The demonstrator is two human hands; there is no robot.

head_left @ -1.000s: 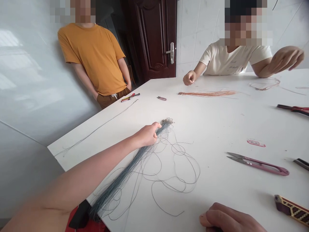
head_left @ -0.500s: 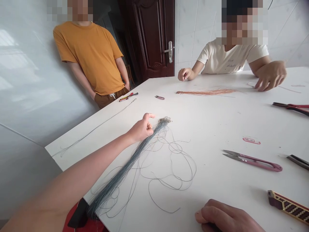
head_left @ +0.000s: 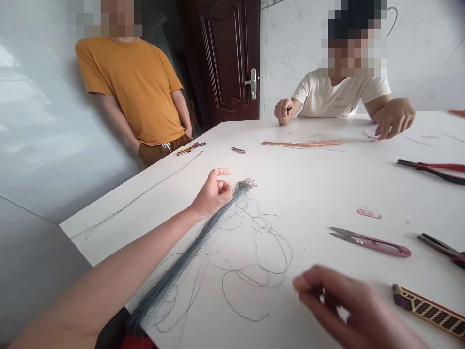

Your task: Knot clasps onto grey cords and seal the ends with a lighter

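My left hand [head_left: 212,195] is beside the upper end of a bundle of grey-blue cords [head_left: 192,249], with one finger stretched out and the others curled in a pinch; anything between them is too small to make out. Small metal loops or hooks [head_left: 246,183] cluster at that end of the bundle. Loose cords [head_left: 267,269] curl over the table to its right. Lower right, my right hand [head_left: 336,300] is raised, slightly blurred, thumb and forefinger tips together; what they hold, if anything, does not show.
Thread snips [head_left: 372,241], pliers [head_left: 441,249], a patterned handle [head_left: 430,310] and red-handled pliers [head_left: 432,169] lie on the right of the white table [head_left: 312,194]. Across it, a person in white [head_left: 334,99] sits by orange cords [head_left: 305,143]. Another person [head_left: 134,87] stands left.
My right hand has lifted off the tabletop, and its thumb and forefinger now show in a pinch. My left hand stays by the bundle, its fingers slightly shifted. The view has tilted a little.
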